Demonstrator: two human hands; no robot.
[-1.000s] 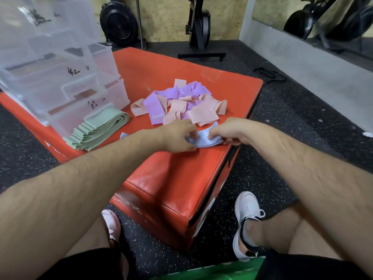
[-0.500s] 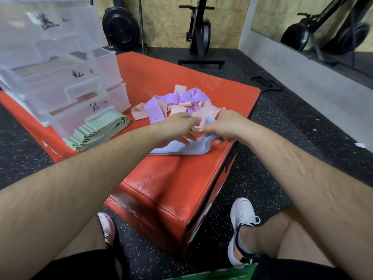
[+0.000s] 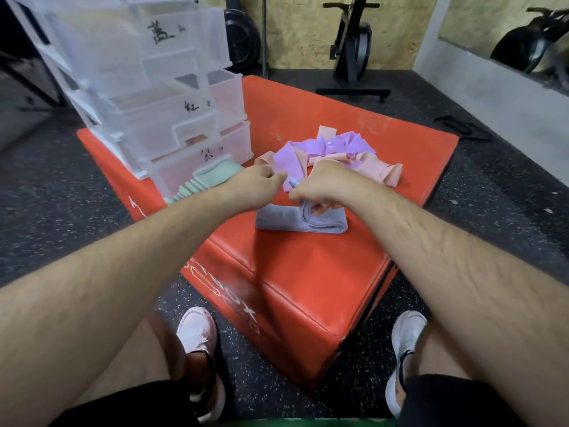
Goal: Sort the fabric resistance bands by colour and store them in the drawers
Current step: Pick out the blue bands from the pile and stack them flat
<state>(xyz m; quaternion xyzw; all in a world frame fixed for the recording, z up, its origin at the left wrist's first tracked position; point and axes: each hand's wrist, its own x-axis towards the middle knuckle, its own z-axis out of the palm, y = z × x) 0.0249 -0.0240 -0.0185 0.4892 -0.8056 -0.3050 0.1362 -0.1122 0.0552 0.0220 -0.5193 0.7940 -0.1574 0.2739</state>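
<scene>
The person sits before a red padded box (image 3: 308, 272), and both forearms reach over its near corner toward the middle of the frame. The right hand (image 3: 323, 186) is just above a folded stack of blue bands (image 3: 283, 218), which lies on the box a little right of centre. Its fingers (image 3: 321, 208) are curled into the open fold of the stack and grip the upper layers. The left hand (image 3: 255, 188) is just beside it, seen from the back, with the fingers curled. A small blue tip shows between the two hands, but I cannot tell if the left hand pinches it.

Directly behind the hands lies a loose pile of purple and pink bands (image 3: 338, 149), partly hidden by the knuckles. At the upper left stands a clear plastic drawer unit (image 3: 172, 134) with handwritten labels on the drawer fronts. A neat stack of green bands (image 3: 209, 180) lies at its foot, touching the lowest drawer, and the left wrist covers one end of it.

Farther back, at the top centre, stands an exercise bike (image 3: 351, 47). A black cord (image 3: 462, 129) lies on the speckled dark floor (image 3: 61, 195) at the right.
</scene>
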